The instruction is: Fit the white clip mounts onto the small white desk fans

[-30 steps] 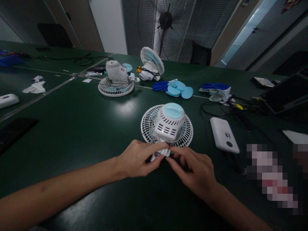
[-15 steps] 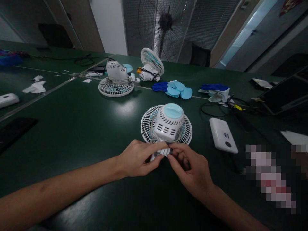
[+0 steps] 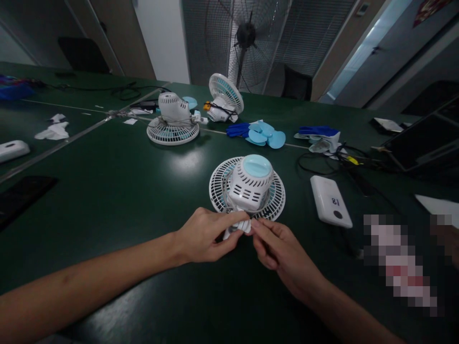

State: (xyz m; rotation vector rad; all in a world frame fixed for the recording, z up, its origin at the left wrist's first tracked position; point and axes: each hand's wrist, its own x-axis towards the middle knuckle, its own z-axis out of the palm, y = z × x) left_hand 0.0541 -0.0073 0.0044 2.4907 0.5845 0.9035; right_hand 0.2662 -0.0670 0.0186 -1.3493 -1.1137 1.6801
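A small white fan with a light blue cap lies grille-down on the dark green table in front of me. At its near edge sits a small white ribbed part joined to the fan. My left hand pinches that part from the left with thumb and fingers closed on it. My right hand meets it from the right, fingertips pressed together at the same part.
Two more white fans stand farther back. Blue fan blades and blue gloves lie behind the near fan. A white power bank rests to the right, with black cables and a tablet beyond.
My right hand's fingers have drawn in and closed tighter at the white part. The left hand and the fan have stayed in place.
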